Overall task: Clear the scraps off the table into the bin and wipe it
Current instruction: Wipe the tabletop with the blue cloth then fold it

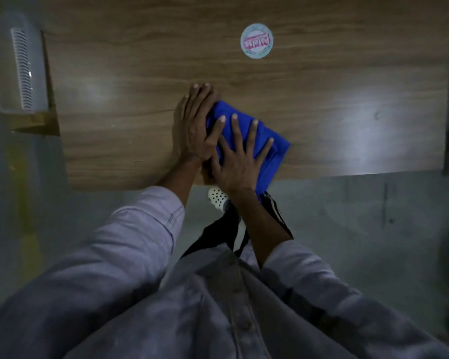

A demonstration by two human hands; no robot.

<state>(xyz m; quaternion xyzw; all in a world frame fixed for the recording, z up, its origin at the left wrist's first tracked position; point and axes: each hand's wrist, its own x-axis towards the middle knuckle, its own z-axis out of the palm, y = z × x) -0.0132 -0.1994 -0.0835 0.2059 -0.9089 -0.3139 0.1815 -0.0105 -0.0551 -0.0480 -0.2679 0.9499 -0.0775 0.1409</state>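
A folded blue cloth [270,141] lies on the wooden table [140,86] near its front edge, one corner hanging over the edge. My right hand [236,156] presses flat on the cloth with fingers spread and straight. My left hand [195,123] lies with straight fingers against the cloth's left side, its edge on the table. No scraps show on the tabletop.
A round sticker [256,41] with pink lettering sits on the table beyond the cloth. A grey plastic bin [18,66] with a slotted side stands at the table's left end. Grey floor lies below the front edge, with my white shoe [218,198] under the table.
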